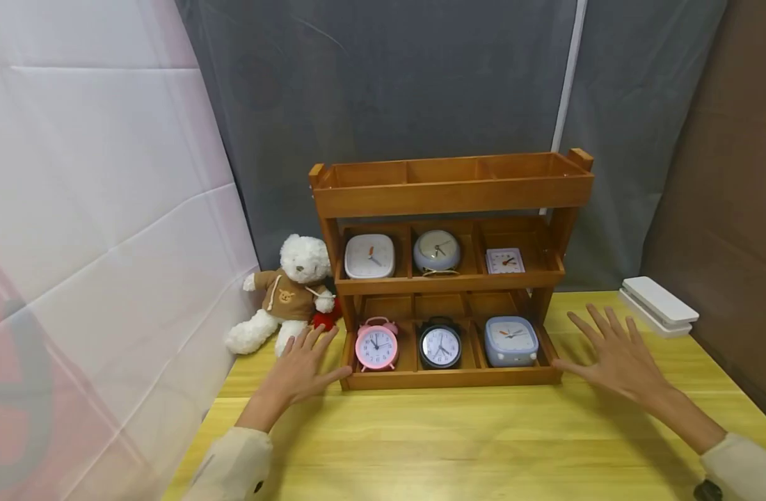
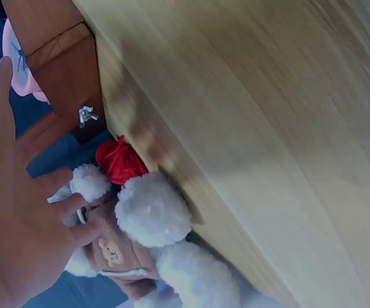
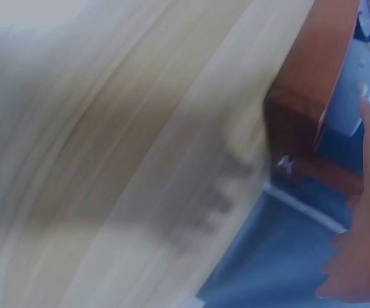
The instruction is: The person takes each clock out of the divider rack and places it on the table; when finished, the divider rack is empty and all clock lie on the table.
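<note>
A brown wooden three-tier rack (image 1: 454, 202) stands on the table with clocks in its two lower tiers. At its lower left corner is my left hand (image 1: 300, 371), fingers spread, thumb by the pink twin-bell alarm clock (image 1: 377, 346). My right hand (image 1: 620, 363) spreads its fingers near the lower right corner, by the blue alarm clock (image 1: 511, 341). Between those two sits a black alarm clock (image 1: 441, 346). The middle tier holds a white clock (image 1: 369, 256), a round blue-grey clock (image 1: 437, 250) and a small lilac clock (image 1: 504, 261). Neither hand holds anything; whether the thumbs touch the rack I cannot tell.
Left of the rack, a white teddy bear (image 1: 295, 299) in a brown top leans near the white side curtain (image 1: 120, 209). Something red (image 2: 120, 160) lies between bear and rack. A flat white device (image 1: 659, 305) is at the table's (image 1: 445, 438) back right.
</note>
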`<state>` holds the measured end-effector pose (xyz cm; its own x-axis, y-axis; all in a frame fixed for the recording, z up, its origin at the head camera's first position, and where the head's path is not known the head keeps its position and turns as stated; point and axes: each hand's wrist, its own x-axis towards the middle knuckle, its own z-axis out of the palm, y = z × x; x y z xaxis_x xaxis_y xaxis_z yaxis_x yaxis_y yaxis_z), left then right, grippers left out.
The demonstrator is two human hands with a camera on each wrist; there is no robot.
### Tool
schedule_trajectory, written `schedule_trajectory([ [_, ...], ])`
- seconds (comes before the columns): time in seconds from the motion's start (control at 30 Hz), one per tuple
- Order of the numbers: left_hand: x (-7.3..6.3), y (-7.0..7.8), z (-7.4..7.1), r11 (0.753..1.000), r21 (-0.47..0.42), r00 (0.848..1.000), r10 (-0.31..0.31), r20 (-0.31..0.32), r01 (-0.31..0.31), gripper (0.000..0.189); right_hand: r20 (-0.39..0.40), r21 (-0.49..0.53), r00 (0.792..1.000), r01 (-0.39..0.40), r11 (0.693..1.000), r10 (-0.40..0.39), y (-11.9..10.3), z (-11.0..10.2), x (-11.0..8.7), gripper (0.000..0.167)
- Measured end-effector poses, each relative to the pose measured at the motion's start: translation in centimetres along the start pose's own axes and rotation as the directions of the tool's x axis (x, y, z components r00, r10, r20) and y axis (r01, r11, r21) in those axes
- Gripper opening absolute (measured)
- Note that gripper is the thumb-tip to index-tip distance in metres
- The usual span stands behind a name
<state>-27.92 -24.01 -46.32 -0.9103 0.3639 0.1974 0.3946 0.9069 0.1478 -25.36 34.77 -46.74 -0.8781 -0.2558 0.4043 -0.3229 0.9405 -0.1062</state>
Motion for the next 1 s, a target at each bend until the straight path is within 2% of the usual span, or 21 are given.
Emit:
schedule_trajectory([
  [0.2, 0.7, 0.4, 0.5, 0.994, -0.111, 0.998, 0.025, 0.065, -0.018, 0.088, 0.039, 0.07, 0.999, -0.008, 0.997, 0.006, -2.4, -0.6, 0.0, 0.101],
  [0.47, 1.2, 0.5, 1.4, 0.986, -0.155, 0.987, -0.04, 0.158, 0.065, 0.084, 0.042, 0.118, 0.998, 0.033, 0.992, -0.038, -4.6, -0.4, 0.9, 0.102],
  [0.6, 1.5, 0.6, 1.5, 0.97, -0.215, 0.977, -0.066, 0.205, 0.11, 0.085, 0.056, 0.142, 0.996, 0.055, 0.988, -0.064, -5.4, 0.0, 2.1, 0.103],
  [0.73, 1.5, 0.4, 1.5, 0.953, -0.269, 0.967, -0.075, 0.245, 0.141, 0.086, 0.069, 0.198, 0.994, 0.071, 0.978, -0.086, -5.9, 0.9, 3.4, 0.103],
  [0.87, 1.5, 0.3, 1.6, 0.944, -0.284, 0.958, -0.089, 0.274, 0.169, 0.087, 0.092, 0.272, 0.991, 0.067, 0.96, -0.095, -6.0, 1.7, 4.4, 0.1],
  [1.0, 1.6, 0.4, 1.4, 0.94, -0.288, 0.953, -0.1, 0.285, 0.185, 0.089, 0.07, 0.338, 0.985, 0.128, 0.932, -0.16, -6.3, 2.2, 5.3, 0.092],
])
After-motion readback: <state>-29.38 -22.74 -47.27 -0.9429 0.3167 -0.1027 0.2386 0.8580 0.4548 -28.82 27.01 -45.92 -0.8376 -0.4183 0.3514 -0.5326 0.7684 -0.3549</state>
